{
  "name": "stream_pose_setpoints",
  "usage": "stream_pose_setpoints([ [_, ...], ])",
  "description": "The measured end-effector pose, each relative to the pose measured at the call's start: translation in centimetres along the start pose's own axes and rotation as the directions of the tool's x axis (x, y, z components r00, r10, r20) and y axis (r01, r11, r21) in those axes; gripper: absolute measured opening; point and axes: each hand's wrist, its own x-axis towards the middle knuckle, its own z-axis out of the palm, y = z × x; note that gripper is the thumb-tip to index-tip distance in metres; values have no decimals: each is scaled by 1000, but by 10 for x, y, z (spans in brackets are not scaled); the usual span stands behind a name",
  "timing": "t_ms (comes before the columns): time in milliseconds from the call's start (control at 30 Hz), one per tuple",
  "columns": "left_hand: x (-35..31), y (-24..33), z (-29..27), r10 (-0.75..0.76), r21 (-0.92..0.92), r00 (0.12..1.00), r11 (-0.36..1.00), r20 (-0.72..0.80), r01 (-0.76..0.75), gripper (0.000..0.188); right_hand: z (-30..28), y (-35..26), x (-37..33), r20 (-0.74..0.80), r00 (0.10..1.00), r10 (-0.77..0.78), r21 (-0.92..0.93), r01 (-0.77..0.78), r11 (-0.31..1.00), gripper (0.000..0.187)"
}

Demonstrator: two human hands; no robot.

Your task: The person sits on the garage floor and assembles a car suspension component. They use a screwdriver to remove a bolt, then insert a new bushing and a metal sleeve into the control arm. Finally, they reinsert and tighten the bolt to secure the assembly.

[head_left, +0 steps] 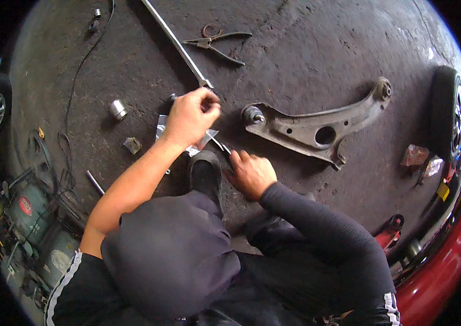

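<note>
My left hand [191, 117] is closed in a pinch, with thumb and fingertips together, near the socket end of a long chrome bar [179, 46]. Whatever lies between its fingertips is too dark to name. Below its wrist, a clear plastic bag [193, 150] shows on the floor beside my shoe [206, 174]. Wrapped round a slim tool with thin, bright, pointed tips [218, 143], my right hand [252, 175] hides most of the handle. The tips point at the bag. To the right lies a worn metal control arm [309, 130] with round bushings at its ends.
Pliers [217, 44] lie beyond the bar. A steel socket [118, 109] and a small plastic packet [132, 144] are to the left. Machinery with hoses [35, 212] stands at the left edge. At right are a wheel [450, 111], plastic packets [415, 155] and a red car panel [442, 261].
</note>
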Motion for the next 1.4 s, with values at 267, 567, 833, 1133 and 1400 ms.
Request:
stream_pose_setpoints([
  [267, -19, -51, -51, 397, 712, 856, 491, 331, -502, 28, -41, -27, 47, 159, 972, 170, 176, -198, 964, 43],
  [567, -40, 17, -90, -91, -275, 992, 955, 90, 113, 34, -80, -40, 47, -139, 989, 50, 606, 45, 794, 56],
  [833, -10, 23, 16, 233, -272, 970, 940, 72, -206, 51, -188, 15, 11, -127, 967, 223, 369, -163, 915, 43],
  [1133, -6, -13, 66, 366, 16, 929, 931, -53, -366, 44, -265, -4, 18, 77, 973, 217, -159, -202, 966, 39],
  [1400, -18, -6, 84, -132, -512, 991, 850, 13, 120, 35, -277, -7, 50, 188, 969, 158, -295, -97, 950, 41],
])
